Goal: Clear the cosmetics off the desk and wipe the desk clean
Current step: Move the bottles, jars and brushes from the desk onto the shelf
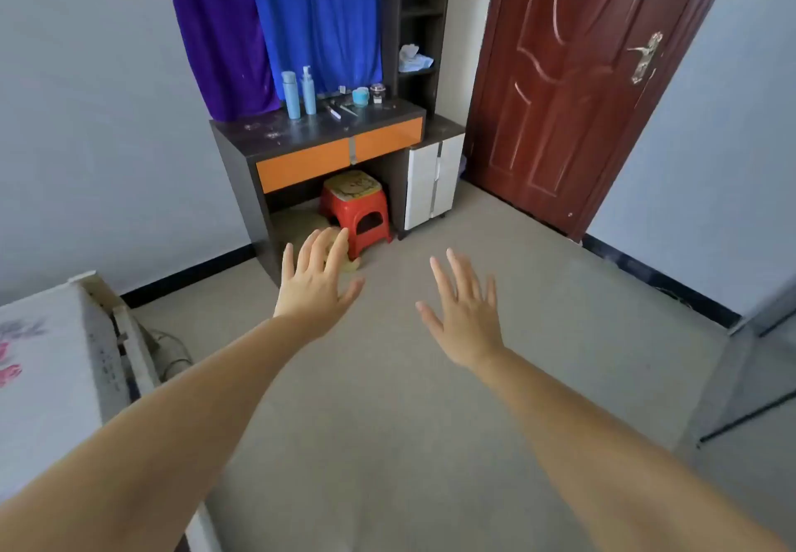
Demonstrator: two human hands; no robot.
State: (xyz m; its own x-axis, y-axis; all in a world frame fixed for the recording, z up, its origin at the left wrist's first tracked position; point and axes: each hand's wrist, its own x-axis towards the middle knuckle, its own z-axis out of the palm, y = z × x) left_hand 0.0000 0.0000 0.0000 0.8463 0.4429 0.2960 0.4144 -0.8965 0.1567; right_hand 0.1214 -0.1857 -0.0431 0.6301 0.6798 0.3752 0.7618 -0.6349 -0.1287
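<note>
Hands: left hand (316, 282) and right hand (463, 314) spread, empty, well short of the desk (275, 138).
Cosmetics: blue bottles (299, 93) and jars (368, 94) along the desk's back edge.
Advice: walk closer; lift upright bottles first.

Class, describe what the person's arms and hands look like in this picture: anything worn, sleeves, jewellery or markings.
Both forearms are bare as far as the picture shows them, with no sleeves in view. The left hand and the right hand wear no gloves. No watch, bracelet, ring or marking shows on either.
</note>
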